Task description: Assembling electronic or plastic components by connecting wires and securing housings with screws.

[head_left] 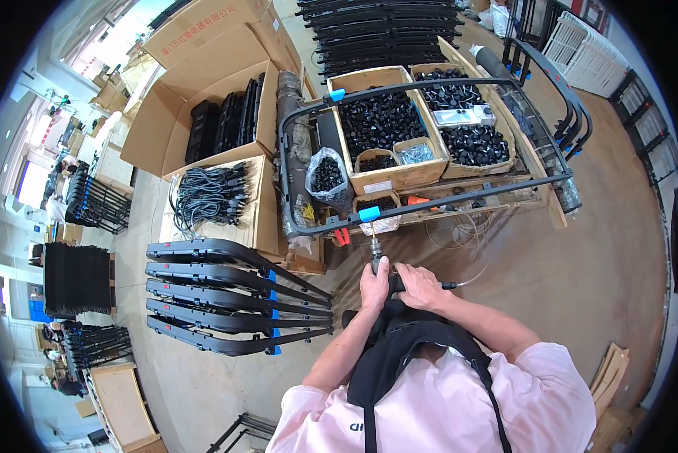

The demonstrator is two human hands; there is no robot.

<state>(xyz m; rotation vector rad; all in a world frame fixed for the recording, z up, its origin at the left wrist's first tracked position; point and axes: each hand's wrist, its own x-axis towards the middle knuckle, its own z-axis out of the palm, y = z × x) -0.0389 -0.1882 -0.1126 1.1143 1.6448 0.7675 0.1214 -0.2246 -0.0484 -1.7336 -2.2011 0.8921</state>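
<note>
In front of me I hold a drill [376, 249] with a metal chuck, its bit pointing away from me. My left hand [375, 285] is wrapped round the drill's body just behind the chuck. My right hand [420, 287] is closed round its rear grip, beside the left one. A hose [469, 282] leads off from the grip to the right. The bit's tip is at the near bar of a black tubular frame [460, 198], by a blue piece [369, 214] on that bar. Whether the tip touches the bar, I cannot tell. Another blue piece [336, 95] sits on the far bar.
Under the frame stand cardboard boxes [399, 179] of small black parts and a plastic bag [328, 177] of more. Left are a large open carton [157, 113], bundled black cables [212, 198] and several stacked black curved frames [203, 291]. More black frames [573, 113] stand at far right.
</note>
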